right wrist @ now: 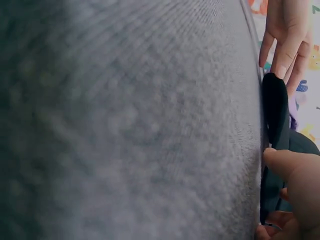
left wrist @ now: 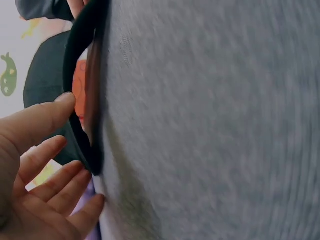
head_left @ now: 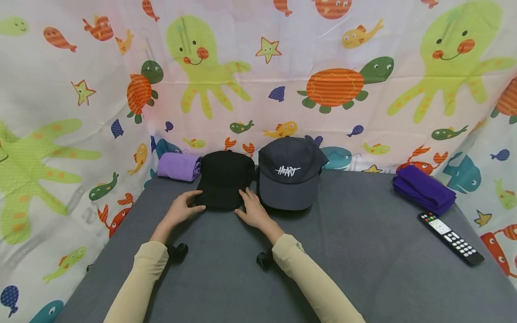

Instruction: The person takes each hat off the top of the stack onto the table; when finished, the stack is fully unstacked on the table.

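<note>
A plain black cap (head_left: 227,172) sits on the grey table with its brim toward me. My left hand (head_left: 181,210) is at the brim's left side, thumb and fingers spread; in the left wrist view its thumb (left wrist: 62,102) touches the brim's edge. At the brim's right side, my right hand (head_left: 254,211) rests its fingers on the brim, with the thumb near the front edge. The right wrist view shows that thumb (right wrist: 280,161) against the dark brim (right wrist: 276,110). Just right of the black cap stands a dark navy cap (head_left: 287,157) with white lettering.
A rolled lilac cloth (head_left: 177,166) lies left of the black cap. Far right are a folded dark purple cloth (head_left: 424,189) and a black remote control (head_left: 450,237). A curtain (head_left: 250,27) with sea animals hangs behind the grey table (head_left: 355,251) and along its sides.
</note>
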The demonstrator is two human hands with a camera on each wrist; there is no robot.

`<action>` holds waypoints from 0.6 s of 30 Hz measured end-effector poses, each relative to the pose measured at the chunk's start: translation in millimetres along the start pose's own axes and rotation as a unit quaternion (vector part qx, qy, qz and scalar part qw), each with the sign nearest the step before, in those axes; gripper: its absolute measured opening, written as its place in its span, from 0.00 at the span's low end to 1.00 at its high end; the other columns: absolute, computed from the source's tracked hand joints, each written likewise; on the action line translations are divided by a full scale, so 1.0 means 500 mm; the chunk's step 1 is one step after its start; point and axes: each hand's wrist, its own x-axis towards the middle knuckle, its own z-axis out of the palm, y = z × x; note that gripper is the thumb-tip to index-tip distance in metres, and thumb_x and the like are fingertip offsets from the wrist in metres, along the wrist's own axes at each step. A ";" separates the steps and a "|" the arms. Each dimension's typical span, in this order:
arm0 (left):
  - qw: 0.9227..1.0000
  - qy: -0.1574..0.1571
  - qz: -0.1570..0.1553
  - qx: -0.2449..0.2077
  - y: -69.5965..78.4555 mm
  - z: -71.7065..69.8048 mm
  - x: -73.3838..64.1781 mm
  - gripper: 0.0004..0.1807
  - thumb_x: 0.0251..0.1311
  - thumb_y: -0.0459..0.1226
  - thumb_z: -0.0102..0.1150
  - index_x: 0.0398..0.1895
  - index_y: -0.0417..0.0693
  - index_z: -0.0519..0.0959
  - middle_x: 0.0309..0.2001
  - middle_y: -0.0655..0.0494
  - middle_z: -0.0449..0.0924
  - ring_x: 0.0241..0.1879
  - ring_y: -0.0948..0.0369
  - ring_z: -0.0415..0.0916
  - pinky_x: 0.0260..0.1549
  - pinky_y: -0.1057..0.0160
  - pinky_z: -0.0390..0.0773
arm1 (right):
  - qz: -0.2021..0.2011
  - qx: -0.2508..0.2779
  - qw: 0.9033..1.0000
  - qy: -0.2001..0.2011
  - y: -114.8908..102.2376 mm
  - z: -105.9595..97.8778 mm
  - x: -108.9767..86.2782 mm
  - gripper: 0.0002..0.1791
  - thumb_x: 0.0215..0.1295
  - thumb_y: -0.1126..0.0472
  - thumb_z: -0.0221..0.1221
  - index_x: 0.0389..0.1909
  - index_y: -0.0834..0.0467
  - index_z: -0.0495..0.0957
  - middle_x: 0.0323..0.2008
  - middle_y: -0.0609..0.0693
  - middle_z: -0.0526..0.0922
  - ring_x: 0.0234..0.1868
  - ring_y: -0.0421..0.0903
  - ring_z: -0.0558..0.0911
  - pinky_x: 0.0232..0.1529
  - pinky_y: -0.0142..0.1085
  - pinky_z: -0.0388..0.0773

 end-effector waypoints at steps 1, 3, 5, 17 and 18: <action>1.000 0.000 0.002 0.002 0.005 0.001 -0.002 0.33 0.56 0.42 0.63 0.64 0.42 0.66 0.65 0.37 0.61 0.62 0.39 0.60 0.58 0.43 0.63 | -0.003 0.009 1.000 -0.003 0.001 -0.001 -0.002 0.37 0.66 0.54 0.55 0.71 0.59 0.51 0.71 0.63 0.47 0.71 0.60 0.47 0.67 0.51 0.52; 1.000 0.005 0.007 0.005 0.013 0.005 -0.004 0.32 0.56 0.42 0.62 0.64 0.42 0.66 0.64 0.38 0.61 0.62 0.39 0.60 0.58 0.42 0.63 | -0.012 0.027 1.000 -0.008 0.001 -0.004 -0.008 0.36 0.66 0.54 0.55 0.70 0.60 0.52 0.70 0.65 0.47 0.71 0.61 0.47 0.67 0.52 0.51; 1.000 0.009 0.014 0.008 0.023 0.011 -0.005 0.32 0.57 0.43 0.62 0.64 0.42 0.66 0.64 0.38 0.62 0.62 0.40 0.60 0.58 0.41 0.63 | -0.018 0.042 0.999 -0.015 0.003 -0.009 -0.015 0.35 0.67 0.54 0.54 0.70 0.60 0.52 0.70 0.66 0.48 0.71 0.61 0.46 0.68 0.53 0.50; 0.996 0.080 0.032 -0.009 0.078 0.064 -0.003 0.27 0.58 0.40 0.62 0.60 0.41 0.70 0.61 0.39 0.66 0.63 0.43 0.60 0.61 0.43 0.59 | -0.068 0.080 0.994 -0.013 0.009 -0.037 -0.051 0.31 0.67 0.54 0.53 0.67 0.61 0.59 0.67 0.62 0.59 0.68 0.58 0.58 0.64 0.52 0.58; 0.996 0.087 0.033 -0.011 0.083 0.069 -0.004 0.27 0.58 0.39 0.61 0.60 0.41 0.70 0.61 0.39 0.66 0.62 0.43 0.60 0.60 0.43 0.59 | -0.075 0.080 0.994 -0.009 0.008 -0.038 -0.053 0.30 0.67 0.54 0.53 0.67 0.61 0.60 0.66 0.61 0.61 0.68 0.57 0.60 0.64 0.51 0.59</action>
